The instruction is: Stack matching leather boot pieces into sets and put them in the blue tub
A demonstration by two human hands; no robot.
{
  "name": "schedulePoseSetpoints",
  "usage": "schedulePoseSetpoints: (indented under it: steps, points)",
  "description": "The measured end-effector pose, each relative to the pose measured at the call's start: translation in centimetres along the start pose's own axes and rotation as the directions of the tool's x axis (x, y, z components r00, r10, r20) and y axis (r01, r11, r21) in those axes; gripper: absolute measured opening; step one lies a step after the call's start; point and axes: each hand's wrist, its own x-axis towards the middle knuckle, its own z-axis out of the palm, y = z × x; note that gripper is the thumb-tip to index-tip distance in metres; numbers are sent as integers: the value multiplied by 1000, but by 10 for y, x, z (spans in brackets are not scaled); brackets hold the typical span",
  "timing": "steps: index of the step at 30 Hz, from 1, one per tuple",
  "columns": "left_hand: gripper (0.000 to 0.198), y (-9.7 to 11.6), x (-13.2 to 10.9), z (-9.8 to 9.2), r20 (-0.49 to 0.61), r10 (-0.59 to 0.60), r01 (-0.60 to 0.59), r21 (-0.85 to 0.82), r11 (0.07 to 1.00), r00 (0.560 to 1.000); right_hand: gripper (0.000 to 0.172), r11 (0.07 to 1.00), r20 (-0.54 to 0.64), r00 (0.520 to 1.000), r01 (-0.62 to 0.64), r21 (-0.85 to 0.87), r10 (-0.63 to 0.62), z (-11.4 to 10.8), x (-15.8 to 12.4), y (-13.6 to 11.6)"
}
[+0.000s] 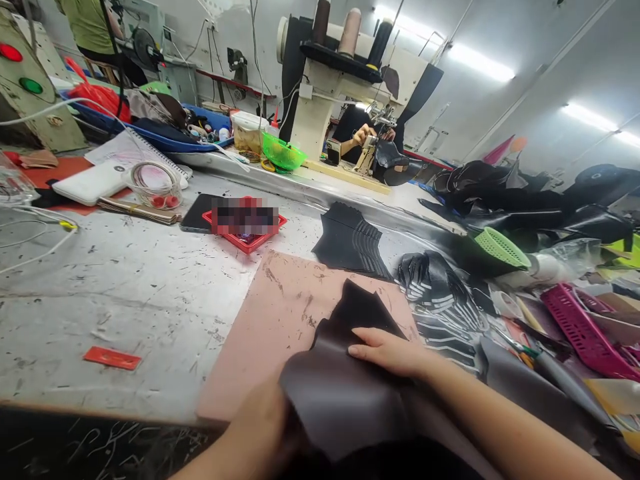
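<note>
While the right hand (pixel 390 350) lies open and flat on the dark brown leather piece (pixel 345 393), pinning it to the pink cutting mat (pixel 280 320) (at the front of the worktable (pixel 150 287)), the left hand (pixel 265 417) props its near edge, fingers hidden beneath, grip unclear.

Leather-goods sewing workshop, prob. a small factory: industrial sewing machine (pixel 350 87) w/ thread cones (pixel 350 30) on top, co-worker's hand (pixel 361 135) at it. Scuffed worktable (pixel 125 293) w/ pink cutting mat (pixel 270 320), dark leather sheet (pixel 345 393) on it, stack of cut black pieces (pixel 353 240) nearby. Control box (pixel 25 73) w/ red & green buttons, fluorescent tubes (pixel 475 60) overhead.
</note>
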Motion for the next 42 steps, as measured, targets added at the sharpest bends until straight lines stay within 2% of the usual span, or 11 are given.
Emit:
schedulePoseSetpoints:
  steps: [2,4,6,9,12,15,18,24,29,36,42]
  points:
    - [63,-7,-10,-5,-197,28,-16,63,998,980,39,999,-45,999,-25,-23,24,0,-4,1]
    - [60,-9,-13,-8,-288,158,-106,188,976,944,35,998,-68,997,-37,-47,33,0,-4,2]
    - [46,-6,-11,-11,-220,333,-245,348,905,917,29,997,-89,995,-42,-71,36,-2,-2,3]
    - [38,3,-5,-14,-113,533,-393,551,736,839,31,996,-99,995,-37,-86,28,-3,4,5]
    - [32,7,-7,-16,-43,627,-454,650,609,778,34,996,-103,994,-30,-87,21,-2,8,7]
    - [31,2,-14,-16,-9,663,-489,667,562,748,30,996,-121,992,-28,-81,18,1,9,9]
    - [31,-4,-21,-14,-44,665,-463,683,564,745,27,996,-142,990,-36,-83,24,3,10,10]
    - [32,-8,-27,-14,-30,641,-458,675,579,767,26,992,-163,986,-58,-113,40,2,13,10]
    - [31,-3,-28,-16,-6,612,-451,671,589,791,27,988,-147,988,-75,-134,55,0,14,10]
    - [31,7,-26,-19,39,593,-441,708,551,804,30,984,-141,989,-76,-159,54,0,16,12]
    - [26,3,-28,-17,19,542,-406,685,605,840,29,984,-134,989,-79,-159,57,-2,15,14]
